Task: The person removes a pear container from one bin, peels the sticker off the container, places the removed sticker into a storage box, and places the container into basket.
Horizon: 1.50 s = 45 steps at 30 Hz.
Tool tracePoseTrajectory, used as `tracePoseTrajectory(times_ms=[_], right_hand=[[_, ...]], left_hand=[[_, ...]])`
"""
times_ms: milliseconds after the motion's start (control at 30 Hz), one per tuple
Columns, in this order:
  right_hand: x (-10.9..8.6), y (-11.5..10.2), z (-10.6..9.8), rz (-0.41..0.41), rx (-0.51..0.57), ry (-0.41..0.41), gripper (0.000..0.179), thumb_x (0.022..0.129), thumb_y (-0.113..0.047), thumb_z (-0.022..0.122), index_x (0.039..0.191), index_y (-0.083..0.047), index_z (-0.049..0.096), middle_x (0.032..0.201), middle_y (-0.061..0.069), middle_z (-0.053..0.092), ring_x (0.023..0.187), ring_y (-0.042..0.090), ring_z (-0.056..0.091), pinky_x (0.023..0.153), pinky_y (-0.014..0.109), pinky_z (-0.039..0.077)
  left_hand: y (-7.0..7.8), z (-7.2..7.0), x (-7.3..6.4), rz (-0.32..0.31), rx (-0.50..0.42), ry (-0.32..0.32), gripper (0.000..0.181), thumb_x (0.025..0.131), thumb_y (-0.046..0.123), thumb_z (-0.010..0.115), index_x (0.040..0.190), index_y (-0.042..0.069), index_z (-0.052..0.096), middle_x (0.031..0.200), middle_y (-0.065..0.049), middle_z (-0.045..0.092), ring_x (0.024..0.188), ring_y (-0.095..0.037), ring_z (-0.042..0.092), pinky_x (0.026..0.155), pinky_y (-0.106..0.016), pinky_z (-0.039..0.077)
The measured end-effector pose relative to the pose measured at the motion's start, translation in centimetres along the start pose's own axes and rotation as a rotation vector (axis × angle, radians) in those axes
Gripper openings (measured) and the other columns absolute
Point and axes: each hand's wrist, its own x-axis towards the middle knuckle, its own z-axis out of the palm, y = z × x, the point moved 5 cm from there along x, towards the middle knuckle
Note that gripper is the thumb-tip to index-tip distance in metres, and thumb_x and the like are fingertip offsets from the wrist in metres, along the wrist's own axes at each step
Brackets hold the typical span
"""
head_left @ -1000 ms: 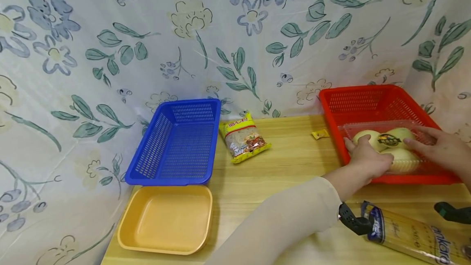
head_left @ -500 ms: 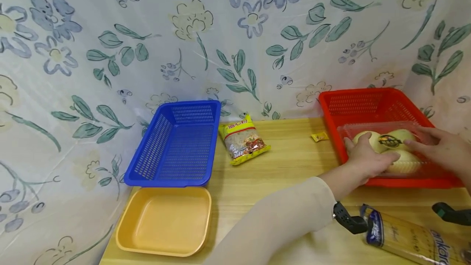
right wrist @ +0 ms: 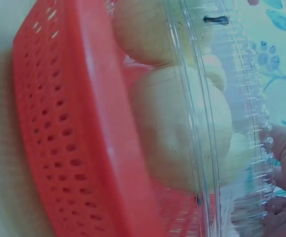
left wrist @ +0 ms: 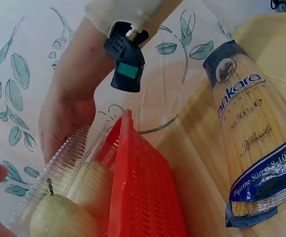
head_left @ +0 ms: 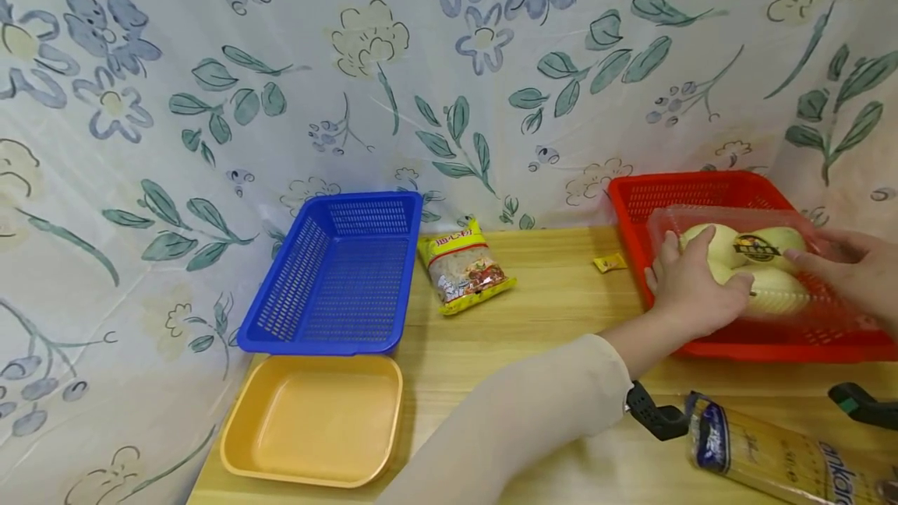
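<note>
A clear plastic box of pale yellow-green pears [head_left: 775, 291] with a round dark label is tilted within the red basket [head_left: 786, 351], its far edge raised. My left hand [head_left: 694, 287] holds its left side, fingers spread and thumb toward the near side. My right hand [head_left: 859, 267] grips the right side, partly cut off by the frame edge. In the left wrist view, the right hand [left wrist: 66, 128] is at the far end of the ridged box. Through the plastic, a pear [right wrist: 182, 128] shows above the basket rim in the right wrist view.
A blue basket [head_left: 319, 345] and a yellow tray [head_left: 309, 478] stand at the left. Between the baskets lie a noodle-like food bag [head_left: 466, 267] and a small yellow packet [head_left: 610, 262]. A pack of spaghetti [head_left: 779, 443] lies in front of the red basket.
Both hands have raised the pear box a little inside the red basket, its far edge now higher. The other things on the table have stayed in place.
</note>
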Motion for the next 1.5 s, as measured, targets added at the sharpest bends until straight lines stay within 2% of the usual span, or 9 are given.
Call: tracePoseTrajectory(times_ms=[167, 400, 600, 800, 867, 967, 1067, 1200, 1500], right_hand=[[-0.9, -1.4, -0.7, -0.068, 0.032, 0.063, 0.087, 0.103, -0.051, 0.049, 0.160, 0.004, 0.011, 0.156, 0.043, 0.022, 0.125, 0.059, 0.034, 0.103, 0.069, 0.044], [-2.3, -3.3, -1.8, -0.047, 0.077, 0.144, 0.082, 0.105, -0.046, 0.046, 0.161, 0.000, 0.009, 0.163, 0.037, 0.009, 0.148, 0.060, 0.016, 0.116, 0.073, 0.022], [-3.1, -4.5, -1.9, -0.092, 0.093, 0.176, 0.081, 0.104, -0.046, 0.047, 0.161, 0.000, 0.012, 0.164, 0.034, 0.011, 0.150, 0.057, 0.016, 0.119, 0.069, 0.020], [-4.3, -6.2, -1.0, -0.185, 0.136, 0.186, 0.064, 0.104, -0.046, 0.050, 0.162, -0.027, 0.030, 0.168, 0.016, 0.025, 0.153, 0.036, 0.029, 0.128, 0.050, 0.020], [-4.8, -6.6, -0.9, -0.199, 0.126, 0.190, 0.059, 0.103, -0.046, 0.053, 0.158, -0.032, 0.036, 0.165, 0.008, 0.036, 0.140, 0.015, 0.046, 0.120, 0.029, 0.038], [-5.5, -7.4, -0.7, -0.174, 0.088, 0.160, 0.069, 0.102, -0.049, 0.054, 0.162, -0.024, 0.031, 0.160, 0.016, 0.042, 0.116, 0.017, 0.050, 0.087, 0.012, 0.047], [-6.0, -8.2, -0.4, -0.140, 0.073, 0.115, 0.080, 0.101, -0.053, 0.051, 0.163, -0.014, 0.020, 0.162, 0.032, 0.027, 0.126, 0.042, 0.047, 0.097, 0.032, 0.056], [-6.9, -8.9, 0.3, -0.112, 0.110, 0.081, 0.081, 0.101, -0.056, 0.049, 0.165, -0.023, 0.012, 0.168, 0.025, 0.012, 0.144, 0.058, 0.025, 0.112, 0.073, 0.028], [-8.8, -11.0, 2.1, -0.232, 0.131, 0.096, 0.067, 0.103, -0.041, 0.055, 0.162, -0.022, 0.029, 0.172, 0.017, 0.010, 0.154, 0.053, 0.014, 0.106, 0.049, 0.040]], left_hand=[[0.4, -0.9, -0.4, 0.096, 0.021, 0.086, 0.064, 0.094, 0.044, 0.066, 0.153, 0.041, 0.041, 0.164, 0.012, 0.026, 0.141, -0.007, 0.035, 0.097, -0.019, 0.048], [0.6, -2.0, -0.7, 0.176, 0.099, 0.154, 0.062, 0.096, 0.042, 0.064, 0.154, 0.032, 0.043, 0.165, 0.012, 0.028, 0.144, -0.005, 0.035, 0.100, -0.014, 0.044], [0.5, -3.4, -1.7, 0.194, 0.036, 0.184, 0.059, 0.097, 0.037, 0.062, 0.152, 0.028, 0.046, 0.165, 0.010, 0.028, 0.144, -0.006, 0.035, 0.103, -0.017, 0.044], [0.0, -5.4, -2.6, 0.219, -0.011, 0.209, 0.060, 0.096, 0.031, 0.060, 0.153, 0.023, 0.045, 0.166, 0.008, 0.027, 0.146, -0.008, 0.034, 0.107, -0.020, 0.044], [-0.1, -6.2, -2.9, 0.223, -0.038, 0.219, 0.060, 0.095, 0.029, 0.060, 0.153, 0.021, 0.046, 0.166, 0.007, 0.028, 0.146, -0.009, 0.034, 0.107, -0.021, 0.045], [-0.5, -7.2, -3.3, 0.209, -0.075, 0.239, 0.060, 0.094, 0.027, 0.062, 0.152, 0.020, 0.047, 0.165, 0.006, 0.031, 0.146, -0.010, 0.036, 0.106, -0.021, 0.046], [-1.0, -8.3, -3.7, 0.198, -0.107, 0.252, 0.061, 0.093, 0.025, 0.063, 0.151, 0.018, 0.048, 0.164, 0.004, 0.033, 0.146, -0.012, 0.038, 0.107, -0.023, 0.046], [-1.8, -9.6, -4.1, 0.182, -0.172, 0.246, 0.063, 0.092, 0.021, 0.063, 0.153, 0.015, 0.045, 0.164, 0.003, 0.034, 0.147, -0.014, 0.036, 0.111, -0.026, 0.044], [-3.6, -11.5, -5.4, 0.120, -0.319, 0.239, 0.062, 0.093, 0.013, 0.058, 0.154, 0.012, 0.044, 0.164, 0.007, 0.034, 0.149, -0.013, 0.033, 0.119, -0.034, 0.039]])
